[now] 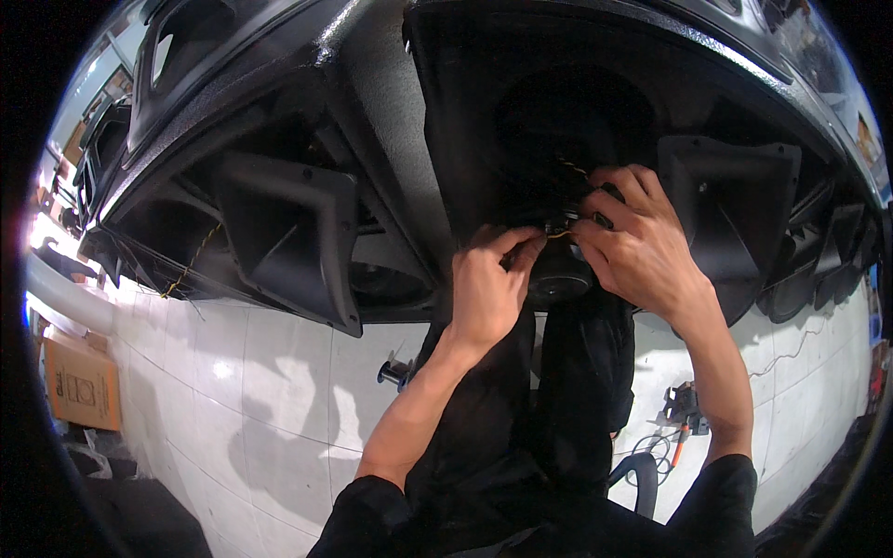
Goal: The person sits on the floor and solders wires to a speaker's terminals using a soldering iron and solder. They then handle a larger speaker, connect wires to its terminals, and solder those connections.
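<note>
Both my hands meet in front of the dark opening of a black speaker cabinet (423, 102). My left hand (490, 286) is closed in a pinch at a thin yellow wire (558, 235). Opposite it, the fingers of my right hand (642, 232) are bent closed around the same wire's other side, their tips partly hidden. A twisted yellow-and-black lead (573, 168) runs out of the cabinet toward my right fingers. Just below my fingertips sits a round black speaker part (560, 279), mostly in shadow. Beside my right hand stands a black horn (735, 191).
Another cabinet at left holds a tilted black horn (293, 237) and a dangling twisted lead (198, 256). On the white tiled floor (298, 400) lie a small wire spool (393, 373), an orange-handled tool (681, 446) with a cable, and a cardboard box (82, 381).
</note>
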Tool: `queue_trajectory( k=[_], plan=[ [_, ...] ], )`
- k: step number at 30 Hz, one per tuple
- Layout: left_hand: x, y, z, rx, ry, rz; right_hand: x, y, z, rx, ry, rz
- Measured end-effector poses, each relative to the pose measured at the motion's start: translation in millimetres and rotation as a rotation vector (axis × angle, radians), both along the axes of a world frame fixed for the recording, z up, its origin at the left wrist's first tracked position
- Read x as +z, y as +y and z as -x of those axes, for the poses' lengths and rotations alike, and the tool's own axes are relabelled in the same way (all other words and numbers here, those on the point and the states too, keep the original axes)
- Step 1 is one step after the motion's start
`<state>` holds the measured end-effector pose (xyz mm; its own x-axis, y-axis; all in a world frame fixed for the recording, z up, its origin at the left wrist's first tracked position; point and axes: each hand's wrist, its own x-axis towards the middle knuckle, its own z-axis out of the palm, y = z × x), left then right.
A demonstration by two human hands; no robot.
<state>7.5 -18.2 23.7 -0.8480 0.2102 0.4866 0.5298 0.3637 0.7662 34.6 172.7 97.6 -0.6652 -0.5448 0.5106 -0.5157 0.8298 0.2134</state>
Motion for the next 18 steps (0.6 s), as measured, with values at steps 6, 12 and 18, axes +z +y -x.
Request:
queue_trajectory(
  k=[6,12,18],
  plan=[
    [-4,12,17,0.024,0.152,-0.023,-7,-8,6,-0.016,0.051,-0.052],
    [-4,11,18,-0.019,0.011,-0.115,-19,-11,10,-0.008,0.104,-0.037],
    [-1,6,21,-0.059,-0.01,-0.031,-22,-15,11,-0.05,0.149,-0.023]
  ],
)
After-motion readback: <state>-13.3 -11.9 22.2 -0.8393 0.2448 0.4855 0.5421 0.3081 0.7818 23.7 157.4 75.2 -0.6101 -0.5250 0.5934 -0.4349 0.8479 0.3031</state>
